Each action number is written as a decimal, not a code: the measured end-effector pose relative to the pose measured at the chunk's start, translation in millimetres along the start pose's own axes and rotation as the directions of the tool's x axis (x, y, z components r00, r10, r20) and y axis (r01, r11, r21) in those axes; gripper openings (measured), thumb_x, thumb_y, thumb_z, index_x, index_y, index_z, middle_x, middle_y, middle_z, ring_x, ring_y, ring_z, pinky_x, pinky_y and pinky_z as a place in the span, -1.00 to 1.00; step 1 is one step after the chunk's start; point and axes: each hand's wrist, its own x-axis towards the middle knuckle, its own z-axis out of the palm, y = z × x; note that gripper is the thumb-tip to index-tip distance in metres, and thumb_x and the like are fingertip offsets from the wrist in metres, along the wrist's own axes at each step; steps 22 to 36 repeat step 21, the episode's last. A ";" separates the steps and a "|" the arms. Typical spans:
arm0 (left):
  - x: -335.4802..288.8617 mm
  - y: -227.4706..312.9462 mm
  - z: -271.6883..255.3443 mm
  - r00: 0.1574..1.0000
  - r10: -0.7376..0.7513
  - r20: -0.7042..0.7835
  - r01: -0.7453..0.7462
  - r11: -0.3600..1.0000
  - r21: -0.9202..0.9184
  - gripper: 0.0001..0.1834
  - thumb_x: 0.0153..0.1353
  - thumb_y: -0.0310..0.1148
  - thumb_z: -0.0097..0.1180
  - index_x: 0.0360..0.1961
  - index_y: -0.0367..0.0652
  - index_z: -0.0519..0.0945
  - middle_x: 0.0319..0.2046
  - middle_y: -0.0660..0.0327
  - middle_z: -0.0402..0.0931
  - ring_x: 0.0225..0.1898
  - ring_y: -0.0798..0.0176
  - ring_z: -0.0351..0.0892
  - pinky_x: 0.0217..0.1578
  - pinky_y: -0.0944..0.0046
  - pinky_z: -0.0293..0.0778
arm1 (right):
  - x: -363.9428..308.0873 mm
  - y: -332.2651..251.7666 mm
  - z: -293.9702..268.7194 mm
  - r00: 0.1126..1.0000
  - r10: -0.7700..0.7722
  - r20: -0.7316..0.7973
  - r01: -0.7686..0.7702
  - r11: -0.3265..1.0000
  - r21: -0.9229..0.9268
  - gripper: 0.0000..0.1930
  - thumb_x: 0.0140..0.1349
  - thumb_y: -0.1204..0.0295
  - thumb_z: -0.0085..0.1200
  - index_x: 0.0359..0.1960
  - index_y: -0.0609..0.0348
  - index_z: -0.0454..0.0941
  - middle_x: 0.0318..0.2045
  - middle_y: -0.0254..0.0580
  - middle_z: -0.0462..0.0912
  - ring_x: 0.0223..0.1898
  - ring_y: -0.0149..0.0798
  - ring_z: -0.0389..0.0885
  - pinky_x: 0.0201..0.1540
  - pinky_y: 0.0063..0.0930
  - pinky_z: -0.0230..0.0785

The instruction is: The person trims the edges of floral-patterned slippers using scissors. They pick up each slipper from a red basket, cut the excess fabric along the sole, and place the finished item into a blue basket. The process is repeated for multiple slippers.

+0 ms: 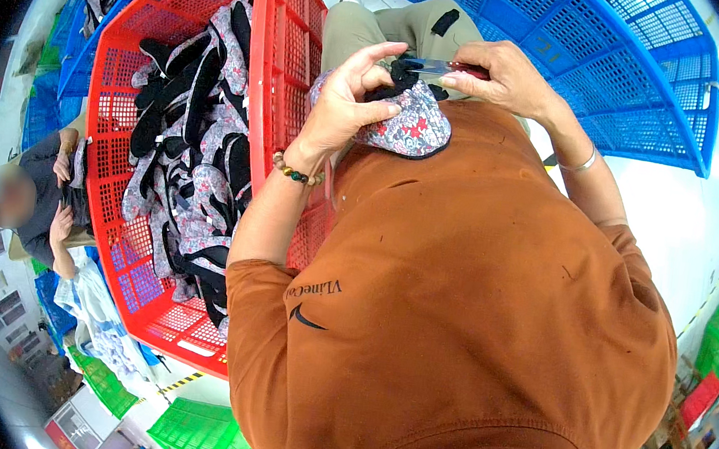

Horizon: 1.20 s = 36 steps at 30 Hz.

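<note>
A floral-print slipper [415, 130] with black lining and edging rests over my lap, against my orange shirt. My left hand [344, 105] grips it, thumb on the print and fingers at its black part. My right hand [512, 81] is closed around the dark red handle of scissors [436, 67]. Their metal blades point left and lie at the slipper's black part, near my left fingertips. My fingers hide part of the handle and the slipper's far end.
Left of me stands a red plastic basket [285, 59] heaped with similar slippers [197, 146]. Large blue baskets [562, 44] stand at the upper right. Another person [51, 196] works at the far left with a slipper in hand. Green crates [206, 432] sit lower down.
</note>
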 end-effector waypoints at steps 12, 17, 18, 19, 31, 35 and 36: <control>3.5 -11.6 -1.4 0.977 -0.056 -0.207 -0.015 0.945 -0.328 -0.83 0.07 -0.59 0.09 -0.26 -0.28 0.47 -0.44 0.29 0.52 -0.41 0.51 0.48 -0.34 0.54 0.41 | -9.8 -3.7 12.2 0.999 0.029 -0.018 -0.025 0.976 0.218 -0.57 0.07 0.06 0.08 -0.50 0.28 0.51 -0.66 -0.01 0.43 -0.60 -0.13 0.40 -0.53 -0.34 0.21; 5.9 -15.4 -5.9 0.958 -0.055 -0.282 -0.072 0.905 -0.419 -0.83 0.08 -0.57 0.09 -0.27 -0.26 0.44 -0.43 0.24 0.54 -0.41 0.45 0.50 -0.32 0.51 0.42 | -10.1 -10.6 16.1 0.996 0.057 0.075 -0.074 0.966 0.246 -0.54 0.04 0.04 0.12 -0.55 0.30 0.46 -0.72 -0.08 0.30 -0.66 -0.21 0.22 -0.57 -0.38 0.10; 5.9 -15.7 -7.4 0.958 -0.052 -0.284 -0.079 0.900 -0.429 -0.82 0.08 -0.57 0.09 -0.26 -0.25 0.43 -0.42 0.22 0.54 -0.41 0.43 0.51 -0.31 0.50 0.42 | -10.0 -9.6 17.3 0.996 0.052 0.073 -0.068 0.971 0.229 -0.54 0.04 0.04 0.12 -0.55 0.29 0.46 -0.72 -0.07 0.30 -0.66 -0.21 0.23 -0.57 -0.38 0.11; 5.5 -15.8 -8.3 0.957 -0.049 -0.285 -0.085 0.894 -0.439 -0.81 0.08 -0.57 0.09 -0.25 -0.25 0.42 -0.42 0.21 0.54 -0.40 0.41 0.52 -0.29 0.49 0.42 | -10.1 -8.0 18.0 0.996 0.047 0.071 -0.061 0.975 0.212 -0.54 0.04 0.04 0.12 -0.55 0.29 0.46 -0.72 -0.06 0.31 -0.66 -0.21 0.24 -0.57 -0.38 0.11; 4.9 -14.5 -7.7 0.956 -0.053 -0.290 -0.097 0.872 -0.479 -0.71 0.07 -0.57 0.09 -0.15 -0.26 0.37 -0.39 0.17 0.55 -0.34 0.34 0.52 -0.19 0.42 0.39 | -9.3 -8.3 18.1 0.997 0.054 0.063 -0.067 0.971 0.228 -0.53 0.02 0.01 0.13 -0.55 0.28 0.47 -0.71 -0.07 0.33 -0.65 -0.24 0.24 -0.57 -0.39 0.11; 4.9 -14.5 -7.7 0.956 -0.053 -0.290 -0.097 0.872 -0.479 -0.71 0.07 -0.57 0.09 -0.15 -0.26 0.37 -0.39 0.17 0.55 -0.34 0.34 0.52 -0.19 0.42 0.39 | -9.3 -8.3 18.1 0.997 0.054 0.063 -0.067 0.971 0.228 -0.53 0.02 0.01 0.13 -0.55 0.28 0.47 -0.71 -0.07 0.33 -0.65 -0.24 0.24 -0.57 -0.39 0.11; 4.9 -14.5 -7.7 0.956 -0.053 -0.290 -0.097 0.872 -0.479 -0.71 0.07 -0.57 0.09 -0.15 -0.26 0.37 -0.39 0.17 0.55 -0.34 0.34 0.52 -0.19 0.42 0.39 | -9.3 -8.3 18.1 0.997 0.054 0.063 -0.067 0.971 0.228 -0.53 0.02 0.01 0.13 -0.55 0.28 0.47 -0.71 -0.07 0.33 -0.65 -0.24 0.24 -0.57 -0.39 0.11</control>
